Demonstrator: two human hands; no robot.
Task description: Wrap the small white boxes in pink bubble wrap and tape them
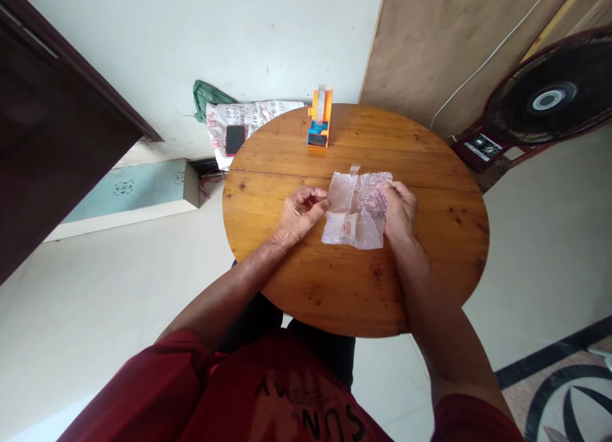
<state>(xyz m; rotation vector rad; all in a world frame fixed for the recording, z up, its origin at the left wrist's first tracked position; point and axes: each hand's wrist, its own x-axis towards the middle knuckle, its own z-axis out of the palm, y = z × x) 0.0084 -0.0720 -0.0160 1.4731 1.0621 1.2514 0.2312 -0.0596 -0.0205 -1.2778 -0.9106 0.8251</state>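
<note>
A sheet of bubble wrap (370,228) lies partly folded on the round wooden table (287,276). Under or within its lower left part shows a small pale packet (349,226) with red print. My left hand (305,211) pinches the wrap's left edge between thumb and fingers. At the opposite side, my right hand (400,209) is closed on the bunched right edge. A short strip of clear tape (354,169) sticks out at the wrap's top. Whatever the bunched right part covers, I cannot make out.
An orange and blue tape dispenser (319,120) stands at the table's far edge. Beyond the table's left side, a dark phone (235,139) rests on a printed white sack (220,120), near a green bag (210,97). A large fan (545,101) stands at the right.
</note>
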